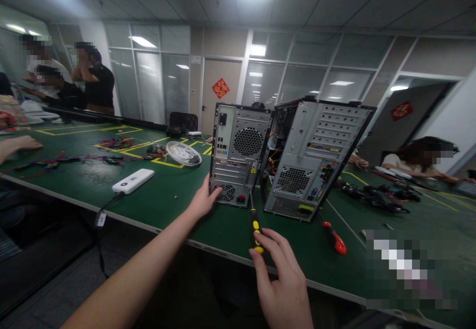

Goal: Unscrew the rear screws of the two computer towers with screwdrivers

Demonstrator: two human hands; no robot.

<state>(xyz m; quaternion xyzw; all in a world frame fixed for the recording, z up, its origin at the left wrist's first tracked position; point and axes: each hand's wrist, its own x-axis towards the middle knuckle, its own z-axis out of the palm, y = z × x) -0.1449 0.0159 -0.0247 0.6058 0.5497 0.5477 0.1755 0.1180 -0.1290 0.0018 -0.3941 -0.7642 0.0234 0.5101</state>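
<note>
In the head view, a computer case [238, 158] stands upright on the green table, its rear panel with vent and ports facing me. My left hand [204, 197] grips its lower left edge, thumb on the rear panel and the other fingers hidden at the side. Between the fingers of my right hand [278, 274] is a black-and-yellow screwdriver [255, 227], held by the handle's end. Its shaft points up at the lower right edge of the rear panel; whether the tip sits in a screw is too small to tell. A second computer case [316, 163] stands tilted close on the right.
A red-handled screwdriver [334, 238] lies right of the cases. Farther right is a heap of dark cables [379, 195]. On the left are a white power bank [133, 181], a round white tray [184, 154] and loose wires [74, 159]. Several people are around the table [178, 210].
</note>
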